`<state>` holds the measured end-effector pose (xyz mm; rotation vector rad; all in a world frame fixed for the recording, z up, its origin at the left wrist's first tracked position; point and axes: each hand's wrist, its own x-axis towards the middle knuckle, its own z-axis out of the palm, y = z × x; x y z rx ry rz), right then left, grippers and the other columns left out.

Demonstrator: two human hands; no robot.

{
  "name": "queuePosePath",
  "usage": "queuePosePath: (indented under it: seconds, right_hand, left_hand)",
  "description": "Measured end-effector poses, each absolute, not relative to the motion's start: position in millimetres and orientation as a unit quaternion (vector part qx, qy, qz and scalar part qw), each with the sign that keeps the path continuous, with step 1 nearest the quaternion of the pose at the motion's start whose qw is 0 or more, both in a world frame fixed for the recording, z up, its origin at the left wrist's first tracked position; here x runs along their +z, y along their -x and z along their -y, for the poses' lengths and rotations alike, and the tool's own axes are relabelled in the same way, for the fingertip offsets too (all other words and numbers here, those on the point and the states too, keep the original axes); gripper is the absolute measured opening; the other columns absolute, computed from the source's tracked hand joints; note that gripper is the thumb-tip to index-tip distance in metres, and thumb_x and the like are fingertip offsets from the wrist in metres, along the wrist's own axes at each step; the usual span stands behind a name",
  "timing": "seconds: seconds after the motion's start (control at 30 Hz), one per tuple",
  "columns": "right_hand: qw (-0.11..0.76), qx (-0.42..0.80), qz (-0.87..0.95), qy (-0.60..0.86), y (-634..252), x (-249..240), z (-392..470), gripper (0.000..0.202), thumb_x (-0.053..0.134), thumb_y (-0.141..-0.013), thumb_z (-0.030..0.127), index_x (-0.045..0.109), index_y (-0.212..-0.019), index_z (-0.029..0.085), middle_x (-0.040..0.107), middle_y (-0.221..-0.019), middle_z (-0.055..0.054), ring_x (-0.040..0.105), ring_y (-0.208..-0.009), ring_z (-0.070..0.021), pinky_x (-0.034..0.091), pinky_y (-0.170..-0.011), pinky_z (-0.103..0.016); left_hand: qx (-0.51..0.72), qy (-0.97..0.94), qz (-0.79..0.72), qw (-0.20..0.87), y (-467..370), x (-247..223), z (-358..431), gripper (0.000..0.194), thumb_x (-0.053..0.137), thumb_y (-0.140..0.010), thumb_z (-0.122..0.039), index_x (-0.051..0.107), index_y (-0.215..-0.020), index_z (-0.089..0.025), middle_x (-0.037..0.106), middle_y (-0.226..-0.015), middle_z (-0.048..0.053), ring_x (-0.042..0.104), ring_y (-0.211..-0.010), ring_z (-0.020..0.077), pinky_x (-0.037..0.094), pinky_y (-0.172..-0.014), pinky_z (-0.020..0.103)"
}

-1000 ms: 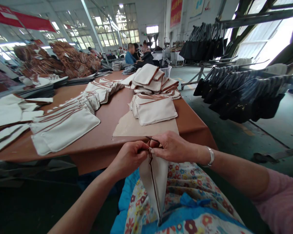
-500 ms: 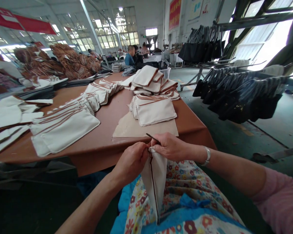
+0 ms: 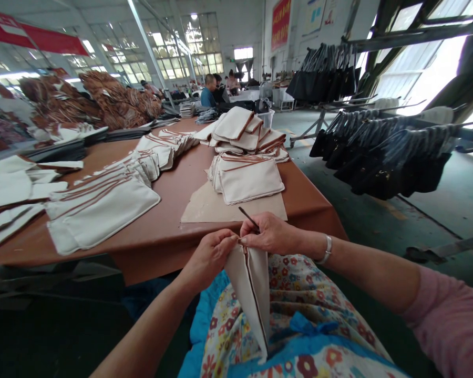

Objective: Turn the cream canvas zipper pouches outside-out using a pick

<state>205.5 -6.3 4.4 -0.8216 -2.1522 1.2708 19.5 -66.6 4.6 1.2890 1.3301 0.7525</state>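
Observation:
A white pouch piece with brown edging (image 3: pixel 249 294) hangs point-down over my lap, its top end pinched in both hands. My left hand (image 3: pixel 211 257) is closed on the upper left edge. My right hand (image 3: pixel 270 233) grips the top right edge between thumb and finger, and also holds a thin dark stick-like tool (image 3: pixel 248 218) that points up and left. The fingertips of both hands nearly meet at the top. Just beyond them, a stack of white pouch pieces (image 3: pixel 252 181) lies on a tan sheet (image 3: pixel 197 207).
The brown-covered table (image 3: pixel 173 194) has its front edge close before my hands. Rows of white pieces (image 3: pixel 110 210) lie to the left, and a heap of them (image 3: pixel 236 126) further back. Black bags (image 3: pixel 386 163) hang from a rack at right. People (image 3: pixel 208 92) sit in the background.
The hanging piece has swung slightly and its faces have spread wider around the brown seam. My fingers have shifted at its top, and the dark tool now stands more steeply.

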Motion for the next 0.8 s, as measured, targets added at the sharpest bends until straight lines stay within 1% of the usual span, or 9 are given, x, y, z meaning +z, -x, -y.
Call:
queuePosePath:
  seconds: [0.13,0.2,0.3,0.4,0.47,0.57,0.63,0.73,0.8]
  right_hand:
    - [0.246,0.480,0.784,0.306,-206,4,6,0.009,0.058,-0.075,0.013,0.066,-0.074,0.011,0.062,-0.063,0.001,0.049,-0.057,-0.0082,0.036,-0.054,-0.018]
    - [0.245,0.474,0.787,0.309,-207,5,7,0.008,0.059,-0.076,0.014,0.066,-0.075,0.011,0.061,-0.064,0.002,0.049,-0.059,-0.0085,0.036,-0.054,-0.018]
    - [0.252,0.436,0.812,0.296,-207,8,10,0.006,0.059,-0.080,0.015,0.064,-0.078,0.012,0.062,-0.067,0.001,0.051,-0.061,-0.0093,0.037,-0.056,-0.019]
    - [0.263,0.332,0.868,0.260,-208,5,12,0.006,0.058,-0.084,0.015,0.062,-0.081,0.013,0.065,-0.072,-0.002,0.054,-0.065,-0.0115,0.040,-0.062,-0.022]
    - [0.270,0.245,0.906,0.215,-209,-3,13,0.009,0.054,-0.089,0.017,0.062,-0.087,0.013,0.067,-0.080,-0.005,0.057,-0.071,-0.0140,0.041,-0.066,-0.024]
    - [0.285,0.127,0.942,0.125,-215,-16,12,0.016,0.046,-0.094,0.017,0.061,-0.096,0.014,0.067,-0.089,-0.008,0.061,-0.080,-0.0162,0.043,-0.068,-0.025]
    - [0.292,0.058,0.951,0.082,-219,-22,12,0.018,0.043,-0.095,0.016,0.061,-0.099,0.014,0.067,-0.085,-0.007,0.061,-0.080,-0.0159,0.043,-0.067,-0.025]
    - [0.288,-0.044,0.955,0.049,-227,-21,12,0.021,0.040,-0.098,0.017,0.061,-0.104,0.015,0.066,-0.082,-0.006,0.059,-0.073,-0.0154,0.042,-0.064,-0.027]
    - [0.276,-0.107,0.954,0.035,-231,-18,11,0.023,0.040,-0.099,0.018,0.061,-0.107,0.016,0.069,-0.090,-0.007,0.059,-0.071,-0.0148,0.041,-0.062,-0.028]
  left_hand:
    - [0.319,-0.497,-0.529,0.610,-15,0,65,0.029,0.057,-0.086,-0.043,0.056,-0.074,-0.017,0.039,-0.059,-0.006,0.030,-0.047,0.0070,0.018,-0.042,0.019]
    - [0.317,-0.503,-0.523,0.610,-14,2,65,0.030,0.064,-0.083,-0.044,0.058,-0.074,-0.015,0.043,-0.060,-0.005,0.032,-0.048,0.0065,0.019,-0.043,0.019]
    - [0.313,-0.513,-0.542,0.587,-15,4,64,0.029,0.074,-0.073,-0.040,0.062,-0.074,-0.013,0.050,-0.060,-0.004,0.036,-0.050,0.0066,0.024,-0.046,0.018]
    - [0.298,-0.502,-0.572,0.577,-17,3,64,0.027,0.074,-0.071,-0.038,0.062,-0.070,-0.014,0.049,-0.054,-0.005,0.035,-0.046,0.0067,0.020,-0.044,0.019]
    - [0.288,-0.484,-0.579,0.589,-19,0,65,0.025,0.073,-0.071,-0.037,0.063,-0.071,-0.014,0.048,-0.053,-0.005,0.035,-0.045,0.0068,0.019,-0.043,0.020]
    - [0.294,-0.446,-0.558,0.635,-20,-3,68,0.021,0.073,-0.071,-0.033,0.064,-0.074,-0.014,0.048,-0.054,-0.005,0.035,-0.044,0.0061,0.018,-0.042,0.019]
    - [0.311,-0.414,-0.530,0.671,-21,-2,70,0.020,0.073,-0.071,-0.030,0.062,-0.072,-0.013,0.046,-0.053,-0.006,0.032,-0.042,0.0047,0.015,-0.039,0.019]
    - [0.332,-0.384,-0.506,0.698,-22,2,73,0.029,0.070,-0.076,-0.039,0.060,-0.069,-0.014,0.041,-0.051,-0.006,0.027,-0.038,0.0038,0.009,-0.036,0.019]
    - [0.333,-0.377,-0.502,0.704,-24,3,74,0.034,0.071,-0.077,-0.044,0.059,-0.070,-0.013,0.043,-0.052,-0.006,0.029,-0.039,0.0039,0.011,-0.036,0.019]
